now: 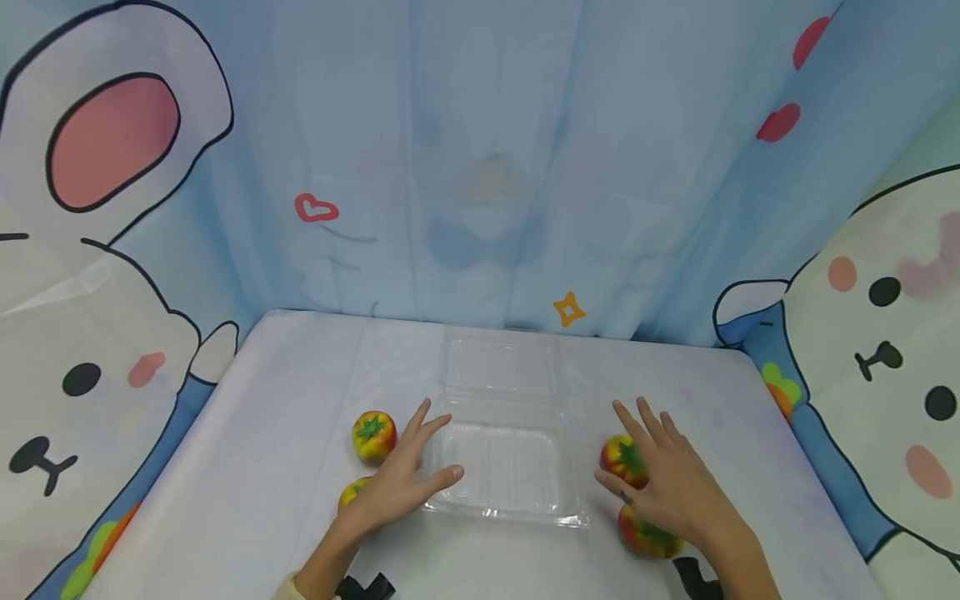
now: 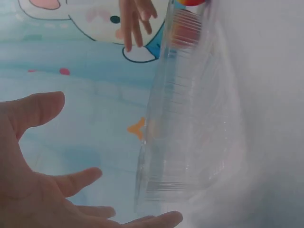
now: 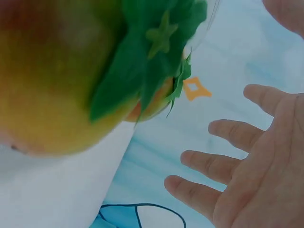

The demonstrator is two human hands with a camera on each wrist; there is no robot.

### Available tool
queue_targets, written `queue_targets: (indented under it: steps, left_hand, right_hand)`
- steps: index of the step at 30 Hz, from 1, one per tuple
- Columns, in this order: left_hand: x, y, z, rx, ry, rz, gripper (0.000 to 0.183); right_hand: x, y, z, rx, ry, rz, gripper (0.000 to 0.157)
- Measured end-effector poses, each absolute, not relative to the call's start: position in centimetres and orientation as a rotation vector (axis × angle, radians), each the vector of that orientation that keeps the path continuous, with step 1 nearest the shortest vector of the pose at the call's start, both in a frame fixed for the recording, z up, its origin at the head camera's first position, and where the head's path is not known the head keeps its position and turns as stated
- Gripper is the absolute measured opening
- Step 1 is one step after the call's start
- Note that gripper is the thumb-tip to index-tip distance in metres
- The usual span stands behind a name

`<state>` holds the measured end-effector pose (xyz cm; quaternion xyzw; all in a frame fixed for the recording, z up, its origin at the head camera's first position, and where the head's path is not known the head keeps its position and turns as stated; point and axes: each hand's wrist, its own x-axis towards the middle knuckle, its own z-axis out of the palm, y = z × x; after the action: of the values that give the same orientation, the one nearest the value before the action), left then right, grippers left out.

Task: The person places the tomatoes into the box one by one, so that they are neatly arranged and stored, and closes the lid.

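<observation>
A clear plastic clamshell box (image 1: 510,471) lies unfolded on the table, its lid (image 1: 501,367) spread toward the back. My left hand (image 1: 405,479) hovers by the box's left edge with fingers spread, holding nothing. Two red-and-yellow fruits with green leafy tops are near it: one fruit (image 1: 373,437) beyond, another fruit (image 1: 352,492) partly hidden under the wrist. On the right, my right hand (image 1: 671,483) is stretched out with nothing in it, over two similar fruits, a far fruit (image 1: 624,460) and a near fruit (image 1: 647,536), both partly covered. In the right wrist view a fruit (image 3: 52,85) looms large beside the palm.
A white cloth covers the table (image 1: 277,417). Behind it hangs a blue curtain (image 1: 480,167) with cartoon prints, and similar printed fabric flanks both sides. Black straps (image 1: 366,587) show at the wrists.
</observation>
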<state>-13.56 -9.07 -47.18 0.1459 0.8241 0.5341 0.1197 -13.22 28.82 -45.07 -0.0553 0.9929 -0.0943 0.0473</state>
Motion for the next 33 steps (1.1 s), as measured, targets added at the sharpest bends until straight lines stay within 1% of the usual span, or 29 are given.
queue_targets:
  steps: [8, 16, 20, 26, 33]
  left_hand:
    - [-12.9, -8.4, -48.1, 0.36, 2.437, 1.689, 0.07]
    - [-12.5, -8.0, -48.8, 0.381, 2.438, 1.676, 0.076]
    - [-12.3, -8.2, -49.3, 0.375, 2.414, 1.662, 0.081]
    - [-12.0, -8.3, -49.9, 0.363, 2.372, 1.647, 0.088]
    - [-12.0, -8.4, -50.2, 0.369, 2.367, 1.651, 0.09]
  right_hand:
    - [-13.5, 29.8, -45.2, -0.142, 2.986, -0.308, 0.112]
    - [-13.9, 30.2, -45.4, -0.088, 2.903, -0.417, 0.109]
    - [-14.0, 30.5, -45.8, -0.076, 2.892, -0.453, 0.103]
    - [-14.1, 31.1, -46.0, -0.099, 2.89, -0.502, 0.089]
    - [-14.2, 31.7, -46.3, -0.15, 2.903, -0.56, 0.084]
